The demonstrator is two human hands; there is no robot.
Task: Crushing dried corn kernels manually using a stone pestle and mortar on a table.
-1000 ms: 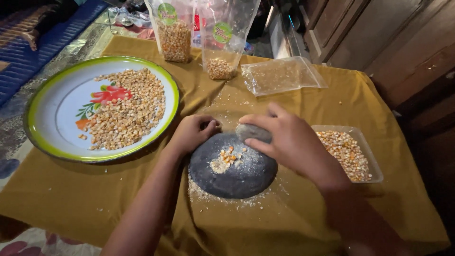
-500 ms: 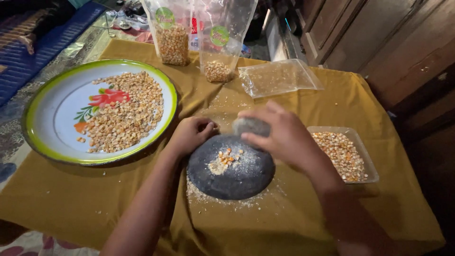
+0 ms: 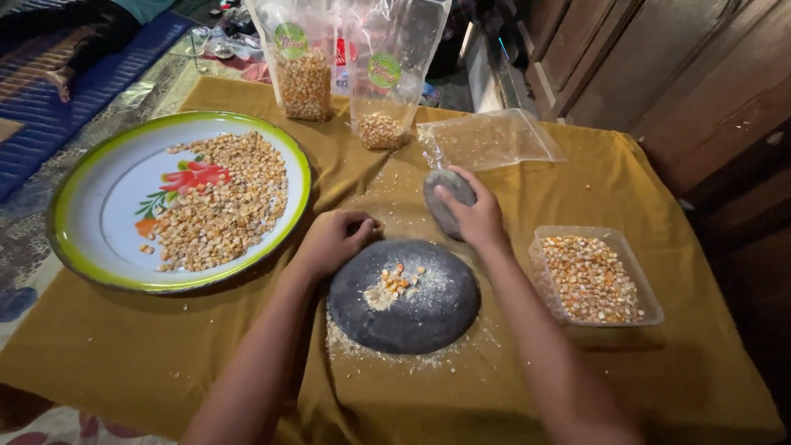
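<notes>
A round dark grinding stone (image 3: 412, 317) lies on the mustard cloth with a small heap of crushed corn kernels (image 3: 394, 284) on it. My left hand (image 3: 334, 239) rests with curled fingers on the stone's far left rim. My right hand (image 3: 476, 216) grips a grey hand stone (image 3: 445, 194), held just beyond the slab's far edge, off the corn. Crumbs of ground corn lie scattered around the slab.
A big white enamel plate with a green rim (image 3: 91, 272) holds corn kernels at the left. A clear plastic tub of corn (image 3: 595, 280) sits at the right. Two standing bags of corn (image 3: 303, 58) (image 3: 387, 74) and a flat clear bag (image 3: 490, 138) are at the back. A wooden cabinet (image 3: 659, 66) stands behind.
My right hand has lifted the grey hand stone off the slab and moved it away from me, past the far rim. The left hand stays on the rim.
</notes>
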